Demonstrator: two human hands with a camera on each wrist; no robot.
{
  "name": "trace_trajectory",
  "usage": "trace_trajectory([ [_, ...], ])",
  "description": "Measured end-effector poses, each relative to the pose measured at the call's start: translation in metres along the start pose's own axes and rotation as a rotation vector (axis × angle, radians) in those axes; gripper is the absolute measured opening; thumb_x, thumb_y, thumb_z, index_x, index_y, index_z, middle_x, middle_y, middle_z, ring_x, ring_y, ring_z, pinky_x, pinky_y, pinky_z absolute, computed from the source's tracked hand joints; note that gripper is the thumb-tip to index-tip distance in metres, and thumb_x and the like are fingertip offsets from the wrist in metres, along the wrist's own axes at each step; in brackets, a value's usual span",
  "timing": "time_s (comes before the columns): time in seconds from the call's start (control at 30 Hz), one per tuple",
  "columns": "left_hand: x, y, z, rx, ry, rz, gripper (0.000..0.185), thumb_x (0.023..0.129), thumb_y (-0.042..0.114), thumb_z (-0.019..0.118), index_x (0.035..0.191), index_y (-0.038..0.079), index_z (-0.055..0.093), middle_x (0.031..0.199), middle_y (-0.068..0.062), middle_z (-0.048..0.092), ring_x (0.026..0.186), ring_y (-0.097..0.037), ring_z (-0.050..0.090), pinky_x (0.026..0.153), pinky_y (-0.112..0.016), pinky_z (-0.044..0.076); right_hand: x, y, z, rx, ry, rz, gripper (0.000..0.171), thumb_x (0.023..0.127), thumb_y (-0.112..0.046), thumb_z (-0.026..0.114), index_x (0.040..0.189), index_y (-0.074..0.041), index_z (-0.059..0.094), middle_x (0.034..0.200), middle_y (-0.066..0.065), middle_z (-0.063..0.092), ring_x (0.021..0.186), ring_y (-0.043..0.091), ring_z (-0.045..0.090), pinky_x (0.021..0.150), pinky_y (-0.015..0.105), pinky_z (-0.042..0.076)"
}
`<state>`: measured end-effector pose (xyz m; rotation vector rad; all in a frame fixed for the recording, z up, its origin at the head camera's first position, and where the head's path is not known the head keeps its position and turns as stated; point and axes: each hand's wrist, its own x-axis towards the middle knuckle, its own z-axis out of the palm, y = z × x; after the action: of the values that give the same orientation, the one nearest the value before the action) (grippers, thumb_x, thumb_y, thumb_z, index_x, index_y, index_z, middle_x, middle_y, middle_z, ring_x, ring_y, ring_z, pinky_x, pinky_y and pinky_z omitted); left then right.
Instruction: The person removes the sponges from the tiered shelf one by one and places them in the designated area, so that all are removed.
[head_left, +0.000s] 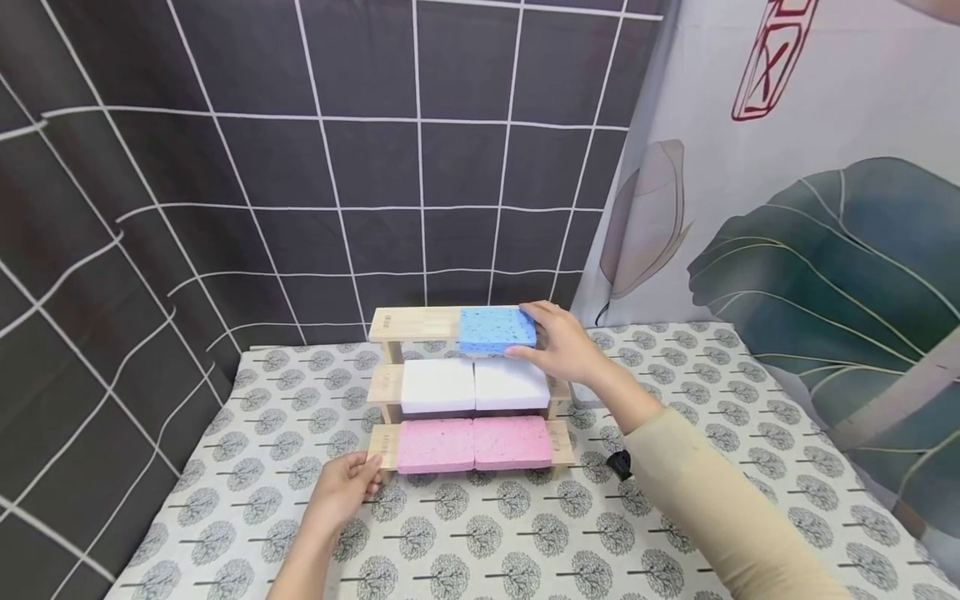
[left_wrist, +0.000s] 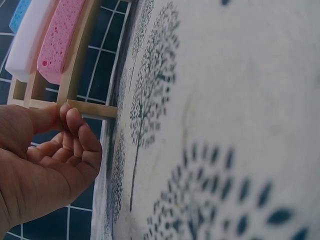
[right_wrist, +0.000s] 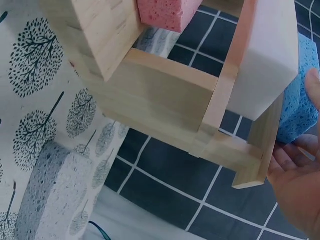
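On the wooden rack's top step, the right hand pinches the blue sponge, which should slide flat and square, while the left hand, fingers loosely curled, touches the rack's bottom-left corner, best pressed firm.

I'm looking at a blue sponge, a flat porous rectangle, lying level on the right half of the top step of a three-step wooden rack. My right hand grips its right end. One step down, two white sponges sit side by side, touching. On the nearest, lowest step, two pink sponges likewise. My left hand touches that step's left end.
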<state>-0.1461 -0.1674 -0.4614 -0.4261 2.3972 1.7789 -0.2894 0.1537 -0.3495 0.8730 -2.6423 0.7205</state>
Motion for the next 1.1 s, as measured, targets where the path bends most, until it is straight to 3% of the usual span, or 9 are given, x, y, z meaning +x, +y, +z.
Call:
trace_trajectory([
  [0.37,0.000,0.001,0.000,-0.004,-0.003,0.001,0.032,0.095,0.016,0.053,0.112,-0.011,0.056,0.082,-0.012,0.064,0.072,-0.018,0.057,0.063,-0.026,0.054,-0.008,0.011,-0.012,0.033,-0.012,0.065,0.083,0.077,-0.051,0.071,0.138,-0.002,0.042,0.133,0.013,0.049,0.118,0.031,0.049,0.101,0.051,0.039],
  [0.57,0.001,0.001,0.000,-0.021,-0.011,-0.007,0.032,0.095,0.015,0.053,0.114,-0.011,0.055,0.084,-0.012,0.064,0.073,-0.018,0.057,0.063,-0.026,0.054,-0.013,0.019,-0.018,0.047,-0.005,0.049,0.081,0.077,-0.050,0.071,0.138,-0.004,0.043,0.129,0.009,0.052,0.105,0.026,0.054,0.094,0.046,0.045],
  [0.8,0.001,0.000,0.000,-0.008,-0.005,-0.005,0.031,0.095,0.016,0.053,0.112,-0.010,0.057,0.083,-0.012,0.064,0.073,-0.018,0.057,0.064,-0.026,0.054,-0.021,0.030,-0.026,0.044,0.002,0.084,0.081,0.078,-0.053,0.068,0.140,-0.009,0.041,0.140,0.011,0.045,0.126,0.034,0.042,0.103,0.062,0.029],
  [1.1,0.000,0.002,0.000,-0.002,-0.005,-0.006,0.032,0.095,0.015,0.053,0.113,-0.011,0.056,0.084,-0.012,0.064,0.074,-0.019,0.057,0.064,-0.026,0.054,-0.029,0.039,-0.031,0.040,-0.018,0.118,0.083,0.078,-0.052,0.069,0.141,-0.008,0.039,0.143,0.016,0.041,0.128,0.039,0.038,0.105,0.062,0.027],
])
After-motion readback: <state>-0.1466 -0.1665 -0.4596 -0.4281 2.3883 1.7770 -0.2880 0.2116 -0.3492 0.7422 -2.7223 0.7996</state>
